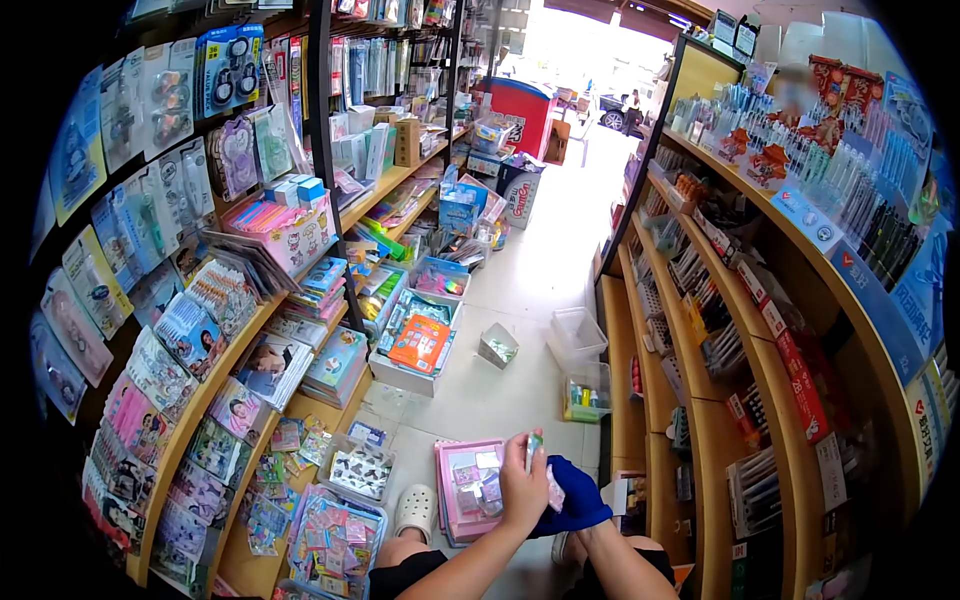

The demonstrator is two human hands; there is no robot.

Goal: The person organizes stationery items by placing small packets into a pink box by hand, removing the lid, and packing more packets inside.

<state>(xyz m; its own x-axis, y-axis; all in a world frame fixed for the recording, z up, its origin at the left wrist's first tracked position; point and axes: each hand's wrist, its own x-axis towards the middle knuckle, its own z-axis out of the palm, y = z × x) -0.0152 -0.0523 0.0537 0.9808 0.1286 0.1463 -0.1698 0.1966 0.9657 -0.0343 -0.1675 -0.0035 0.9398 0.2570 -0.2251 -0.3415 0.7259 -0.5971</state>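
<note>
Packets (467, 476) lie in the pink box (443, 492); near its right edge, your left hand (520, 492) pinches 1 item (535, 445); blue cloth (574, 492) hides your right hand (597, 531), its grip I cannot tell.

Narrow shop aisle ahead of you, pale glossy tile floor (520, 290) running to the top centre. Glaring daylight there, a parked car (612, 112) outside. Left of frame: wooden shelves (255, 345) with dark uprights, packets hanging above. Right of frame: curving tiers of wooden shelving (720, 400), pens along the top. You see a red-and-blue chest (520, 115) near the bright opening, cartons below it.
</note>
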